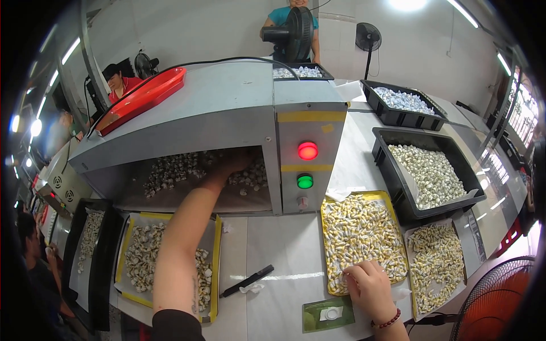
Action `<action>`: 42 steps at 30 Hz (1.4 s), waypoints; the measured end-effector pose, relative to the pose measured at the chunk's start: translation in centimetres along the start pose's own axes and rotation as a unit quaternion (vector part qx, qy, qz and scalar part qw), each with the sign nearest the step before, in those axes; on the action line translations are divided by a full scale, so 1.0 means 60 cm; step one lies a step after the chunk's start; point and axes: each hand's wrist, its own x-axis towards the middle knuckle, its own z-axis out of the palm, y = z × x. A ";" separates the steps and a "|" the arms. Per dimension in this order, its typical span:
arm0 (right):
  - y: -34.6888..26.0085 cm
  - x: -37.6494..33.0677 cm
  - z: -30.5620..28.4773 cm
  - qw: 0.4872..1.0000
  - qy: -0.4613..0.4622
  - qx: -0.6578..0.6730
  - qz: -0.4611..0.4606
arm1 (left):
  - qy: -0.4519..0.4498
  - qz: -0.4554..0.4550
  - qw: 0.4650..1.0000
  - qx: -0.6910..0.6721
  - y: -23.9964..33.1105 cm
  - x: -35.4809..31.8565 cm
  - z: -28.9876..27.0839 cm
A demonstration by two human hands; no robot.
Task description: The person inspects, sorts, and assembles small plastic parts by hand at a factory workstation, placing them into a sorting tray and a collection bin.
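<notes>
My left hand reaches into the opening of a grey metal machine, in among small pale wrapped pieces on its belt; whether it grips any is hidden in shadow. Below my left forearm lies a yellow tray of similar pieces. My right hand rests at the near edge of a second yellow tray packed with wrapped pieces, fingers curled down onto them.
The machine's panel carries a red light and a green light. Black bins of pieces stand at right. A black tool lies on the table, a red tray on the machine. Other people stand around; a fan is at lower right.
</notes>
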 end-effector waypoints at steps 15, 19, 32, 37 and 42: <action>-0.002 0.000 -0.007 1.000 -0.020 0.013 0.001 | -0.086 0.013 0.986 0.144 0.009 -0.100 -0.071; -0.010 0.002 -0.007 1.000 -0.014 0.023 0.005 | 0.035 -0.147 0.985 0.083 -0.110 -0.118 -0.149; -0.014 0.003 -0.005 0.999 -0.028 0.023 0.013 | -0.147 -0.294 0.929 0.172 -0.160 -0.178 -0.141; -0.014 0.005 -0.001 0.999 -0.031 0.031 0.007 | -0.194 -0.208 0.946 0.152 -0.148 -0.216 -0.157; -0.010 0.003 -0.001 0.999 -0.027 0.023 0.007 | -0.293 -0.198 0.920 0.167 -0.105 -0.203 -0.199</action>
